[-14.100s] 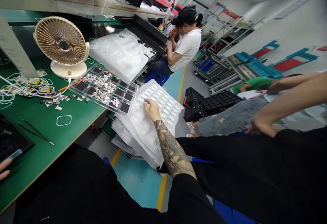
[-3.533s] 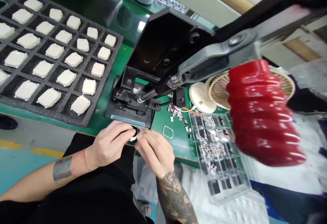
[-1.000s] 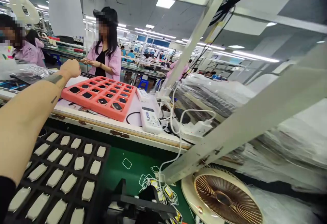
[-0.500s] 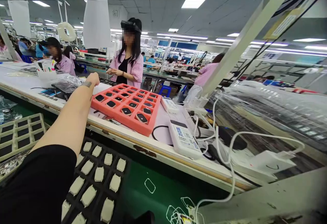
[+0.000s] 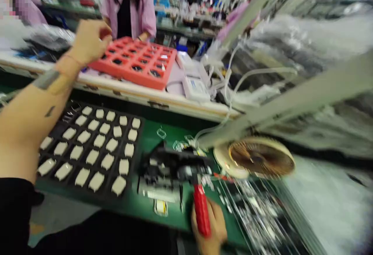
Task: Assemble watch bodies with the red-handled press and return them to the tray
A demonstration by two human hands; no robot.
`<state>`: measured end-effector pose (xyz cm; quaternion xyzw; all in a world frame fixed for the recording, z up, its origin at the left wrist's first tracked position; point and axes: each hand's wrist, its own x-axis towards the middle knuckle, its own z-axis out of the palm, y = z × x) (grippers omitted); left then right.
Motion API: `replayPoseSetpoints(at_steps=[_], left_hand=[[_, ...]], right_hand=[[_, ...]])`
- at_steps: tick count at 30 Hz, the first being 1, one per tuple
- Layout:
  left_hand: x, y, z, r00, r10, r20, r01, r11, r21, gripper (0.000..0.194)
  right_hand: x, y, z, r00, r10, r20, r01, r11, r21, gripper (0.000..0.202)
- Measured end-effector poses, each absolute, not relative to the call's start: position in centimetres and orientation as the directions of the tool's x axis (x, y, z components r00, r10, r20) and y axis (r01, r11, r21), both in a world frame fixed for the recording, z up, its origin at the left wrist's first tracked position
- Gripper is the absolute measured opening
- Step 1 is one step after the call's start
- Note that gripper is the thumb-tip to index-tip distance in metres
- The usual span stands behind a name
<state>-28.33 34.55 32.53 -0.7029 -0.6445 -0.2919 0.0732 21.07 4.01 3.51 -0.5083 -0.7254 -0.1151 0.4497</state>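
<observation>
Blurring, left hand (image 5: pixel 89 42) at ten o'clock! Red handle (image 5: pixel 201 209) at six part-hides right hand (image 5: pixel 216 226); whether either's fingers close, can't tell.

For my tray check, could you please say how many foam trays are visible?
2: red tray on the white shelf, near the left hand; black tray on green bench, partly behind forearm.

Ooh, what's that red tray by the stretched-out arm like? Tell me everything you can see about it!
The red tray looks like thick foam, divided into rows of pockets. Many hold dark pieces, too blurry to make out well. It lies flat on the pale shelf above the green bench, with white boxes to its right. The left hand is at its far left corner; blur hides whether they touch.
</observation>
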Motion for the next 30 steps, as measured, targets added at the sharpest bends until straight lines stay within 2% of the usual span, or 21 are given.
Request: replayPoseSetpoints(at_steps=[2, 3, 5, 7, 9, 11, 13, 15, 18, 22, 26, 28, 30], left_hand=[[-26.6, 27.7, 29.0, 0.211, 0.716, 0.665, 0.904, -0.402, 0.145, 0.071], [-25.7, 23.9, 26.9, 0.208, 0.643, 0.737, 0.886, -0.444, 0.137, 0.062], [-23.6, 16.2, 22.5, 0.107, 0.634, 0.766, 0.856, -0.451, 0.254, 0.034], [-20.8, 9.1, 17.7, 0.037, 0.656, 0.754, 0.822, -0.448, 0.351, 0.020], [-17.6, 3.6, 13.1, 0.104, 0.711, 0.696, 0.708, -0.544, 0.450, 0.021], [-14.1, 0.1, 9.1, 0.281, 0.750, 0.598, 0.549, -0.637, 0.541, 0.026], [-10.8, -1.7, 5.8, 0.394, 0.712, 0.582, 0.457, -0.701, 0.548, 0.029], [-8.2, -2.3, 3.2, 0.423, 0.678, 0.601, 0.483, -0.730, 0.484, 0.029], [-5.6, -2.2, 0.8, 0.445, 0.673, 0.591, 0.635, -0.702, 0.322, 0.022], [-4.4, -1.9, -0.2, 0.486, 0.694, 0.531, 0.751, -0.643, 0.153, 0.027], [-4.8, -1.7, -1.2, 0.544, 0.648, 0.533, 0.717, -0.689, 0.106, 0.035], [-5.4, -1.6, -2.0, 0.556, 0.635, 0.537, 0.706, -0.702, 0.099, 0.036], [-6.1, -1.6, -2.8, 0.584, 0.618, 0.527, 0.699, -0.713, 0.061, 0.038]], right_hand=[[21.0, 1.6, 1.3, -0.037, 0.694, 0.719, 0.909, 0.322, -0.264, 0.019], [21.0, 0.8, 0.4, 0.003, 0.742, 0.670, 0.918, 0.264, -0.297, 0.020], [21.1, 0.3, -0.9, 0.101, 0.800, 0.591, 0.905, 0.174, -0.389, 0.023], [21.4, 0.3, -1.4, 0.174, 0.816, 0.551, 0.881, 0.122, -0.458, 0.025], [21.5, 0.4, -1.5, 0.201, 0.818, 0.539, 0.867, 0.107, -0.486, 0.026], [21.7, 0.3, -1.3, 0.195, 0.832, 0.519, 0.846, 0.125, -0.518, 0.025], [21.8, 0.1, -1.0, 0.140, 0.869, 0.475, 0.810, 0.176, -0.560, 0.025], [21.8, 0.2, -0.6, 0.031, 0.914, 0.404, 0.788, 0.226, -0.573, 0.028], [21.1, 0.5, -0.1, -0.114, 0.949, 0.293, 0.819, 0.257, -0.513, 0.046], [19.5, -0.2, -0.1, -0.159, 0.946, 0.282, 0.847, 0.278, -0.454, 0.044], [21.1, -1.8, 0.0, -0.069, 0.919, 0.388, 0.823, 0.272, -0.498, 0.043], [24.5, -2.5, 0.9, 0.044, 0.894, 0.446, 0.843, 0.206, -0.497, 0.034], [29.2, -2.9, 2.5, 0.130, 0.882, 0.452, 0.893, 0.094, -0.440, 0.028]])
